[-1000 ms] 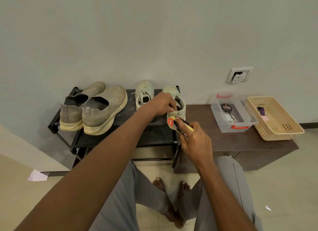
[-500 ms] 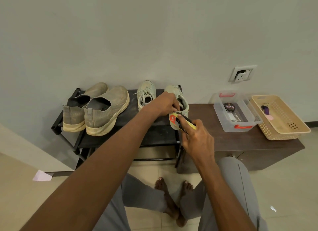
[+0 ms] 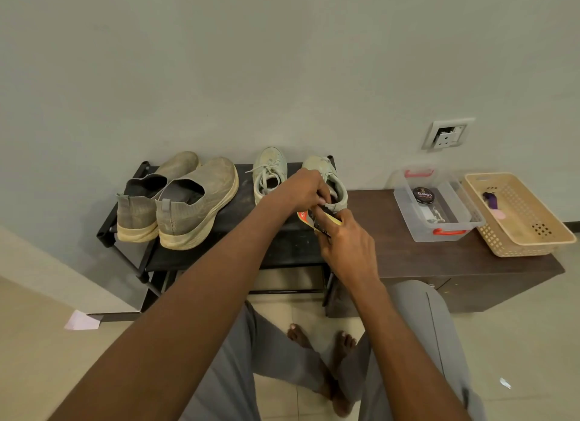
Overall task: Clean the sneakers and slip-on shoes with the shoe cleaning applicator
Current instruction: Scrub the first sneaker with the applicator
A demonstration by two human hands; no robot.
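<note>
Head view: left hand (image 3: 303,191) grip clenched on the heel collar of the pale green lace-up sneaker (image 3: 329,182) at the right end of the black shoe rack (image 3: 282,248). Right hand (image 3: 343,248) grip pinches the yellow-and-red shoe cleaning applicator (image 3: 309,219) against the heel. Sneaker looks light and soft; hold the stiffer heel. Clear plastic bin (image 3: 408,213) holds a black polish tin (image 3: 423,196); beige perforated basket (image 3: 533,241) holds a purple item (image 3: 490,198).
</note>
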